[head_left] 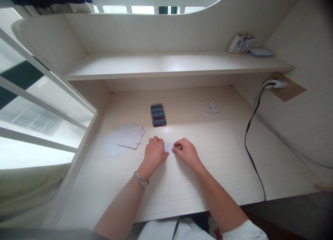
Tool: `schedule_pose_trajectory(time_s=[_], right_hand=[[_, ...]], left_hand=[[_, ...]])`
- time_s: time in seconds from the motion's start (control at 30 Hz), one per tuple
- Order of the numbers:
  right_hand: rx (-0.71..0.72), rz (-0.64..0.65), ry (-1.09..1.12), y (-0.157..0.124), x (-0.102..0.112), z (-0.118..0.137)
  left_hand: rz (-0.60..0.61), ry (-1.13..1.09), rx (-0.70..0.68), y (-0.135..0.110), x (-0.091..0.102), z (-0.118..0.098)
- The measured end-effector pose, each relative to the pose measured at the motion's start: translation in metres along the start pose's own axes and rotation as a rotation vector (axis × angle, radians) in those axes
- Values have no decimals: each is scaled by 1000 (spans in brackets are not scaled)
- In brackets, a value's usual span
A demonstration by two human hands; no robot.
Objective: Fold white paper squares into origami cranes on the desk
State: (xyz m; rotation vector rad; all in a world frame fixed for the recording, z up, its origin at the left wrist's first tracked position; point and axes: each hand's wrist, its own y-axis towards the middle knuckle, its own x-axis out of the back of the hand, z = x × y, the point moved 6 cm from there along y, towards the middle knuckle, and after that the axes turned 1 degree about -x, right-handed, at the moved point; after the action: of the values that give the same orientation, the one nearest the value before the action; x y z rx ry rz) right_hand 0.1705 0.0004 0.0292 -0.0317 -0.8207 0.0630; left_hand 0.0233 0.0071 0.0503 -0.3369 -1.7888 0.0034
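A small white piece of paper [169, 147] lies on the desk between my two hands. My left hand [155, 150] rests on its left end, fingers curled and the thumb at its near edge. At the right end, my right hand [186, 150] pinches the paper between thumb and fingertips. Left of my hands is a loose, fanned stack of paper sheets [129, 135], some with faint lines. Beyond my left hand stands a dark, pixelated object [158, 115] whose kind I cannot make out. Several small folded white paper pieces [212, 108] sit together at the back right.
A shelf [145, 64] spans the back above the desk [208, 184], holding a colourful box [241, 43] and a flat bluish item [261, 52]. From the wall socket [287, 87] a black cable [249, 129] runs down over the desk's right side. White rails [39, 109] border the left.
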Motion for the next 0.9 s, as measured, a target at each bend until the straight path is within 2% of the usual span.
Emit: schedule_pose_trajectory(time_s=[0.4,0.77,0.9], right_hand=[[-1,-20,12,-2,2,2],[-12,3,-8,-2,0,3],[-13,3,-17,-2,-1,3]], left_hand=[[91,-64,40,-6,-5,4],[43,2,56,-15,-2,-4],[76,-13,81,-16,-6,-3]])
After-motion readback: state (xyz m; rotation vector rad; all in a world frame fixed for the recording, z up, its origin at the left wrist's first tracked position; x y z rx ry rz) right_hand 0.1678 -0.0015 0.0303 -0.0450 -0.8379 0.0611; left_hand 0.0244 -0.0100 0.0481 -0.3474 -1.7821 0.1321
